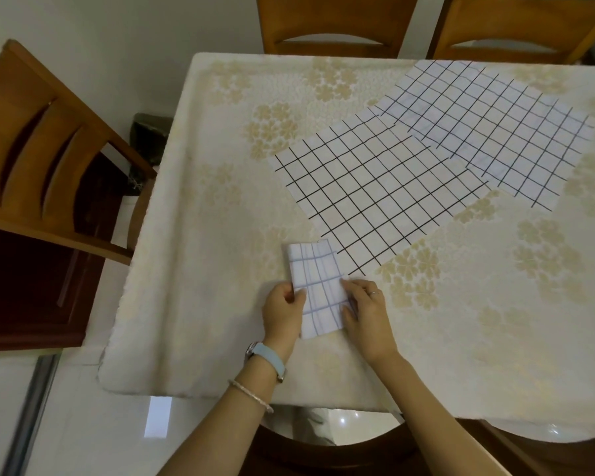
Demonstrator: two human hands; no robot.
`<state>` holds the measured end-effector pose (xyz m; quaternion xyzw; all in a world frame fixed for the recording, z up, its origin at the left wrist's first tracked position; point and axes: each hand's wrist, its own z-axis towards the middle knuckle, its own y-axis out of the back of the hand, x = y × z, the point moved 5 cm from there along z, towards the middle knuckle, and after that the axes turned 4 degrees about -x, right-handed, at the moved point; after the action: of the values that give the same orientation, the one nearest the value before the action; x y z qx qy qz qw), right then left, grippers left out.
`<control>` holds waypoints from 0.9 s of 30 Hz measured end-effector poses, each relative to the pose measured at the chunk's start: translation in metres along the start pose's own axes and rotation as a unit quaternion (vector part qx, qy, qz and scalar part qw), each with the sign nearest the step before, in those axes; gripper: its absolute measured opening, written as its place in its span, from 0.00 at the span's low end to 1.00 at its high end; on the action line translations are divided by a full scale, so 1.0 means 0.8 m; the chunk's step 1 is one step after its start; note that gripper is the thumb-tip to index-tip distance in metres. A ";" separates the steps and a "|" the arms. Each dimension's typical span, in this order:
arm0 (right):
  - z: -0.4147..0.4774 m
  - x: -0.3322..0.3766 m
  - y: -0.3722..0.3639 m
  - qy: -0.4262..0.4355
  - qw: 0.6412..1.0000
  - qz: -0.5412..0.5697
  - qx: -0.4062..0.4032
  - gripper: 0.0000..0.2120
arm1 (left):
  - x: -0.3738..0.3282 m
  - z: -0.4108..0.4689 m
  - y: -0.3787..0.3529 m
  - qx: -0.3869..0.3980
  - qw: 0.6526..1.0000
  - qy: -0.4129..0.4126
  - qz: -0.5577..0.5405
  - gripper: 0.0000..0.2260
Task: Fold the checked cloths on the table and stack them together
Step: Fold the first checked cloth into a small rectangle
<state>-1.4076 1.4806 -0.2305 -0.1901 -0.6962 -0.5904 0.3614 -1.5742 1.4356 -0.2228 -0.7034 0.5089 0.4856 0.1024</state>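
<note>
A small folded checked cloth (318, 286), white with pale blue lines, lies near the table's front edge. My left hand (284, 312) grips its left edge, thumb on top. My right hand (366, 314) holds its right edge with curled fingers. Just beyond it a large unfolded cloth with black lines (375, 187) lies flat in the middle of the table. A second flat checked cloth (495, 132) lies at the back right, overlapping the first cloth's far corner.
The table (203, 269) wears a cream cover with a floral pattern. Wooden chairs stand at the left (42, 149), at the back (334, 25) and back right (516, 25). Another chair back (323, 455) curves under my arms.
</note>
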 end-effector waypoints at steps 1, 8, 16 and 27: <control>0.000 0.001 0.001 -0.001 1.000 0.007 0.001 0.23 | -0.002 0.000 -0.002 0.006 1.000 0.004 -0.010 0.04; 0.005 0.017 0.026 -0.119 0.974 0.192 0.003 0.19 | -0.021 -0.015 -0.002 0.087 0.980 0.045 -0.171 0.05; -0.016 0.051 0.051 -0.283 0.858 0.409 0.125 0.13 | -0.042 -0.046 0.020 0.164 0.963 0.016 -0.212 0.09; -0.107 0.097 0.116 -0.229 0.848 0.477 0.006 0.10 | -0.060 -0.133 0.070 0.218 0.961 -0.037 -0.164 0.08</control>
<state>-1.3716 1.4071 -0.1069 -0.6266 -0.5859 -0.2808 0.4304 -1.5591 1.3715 -0.1110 -0.7192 0.4759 0.3651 0.3506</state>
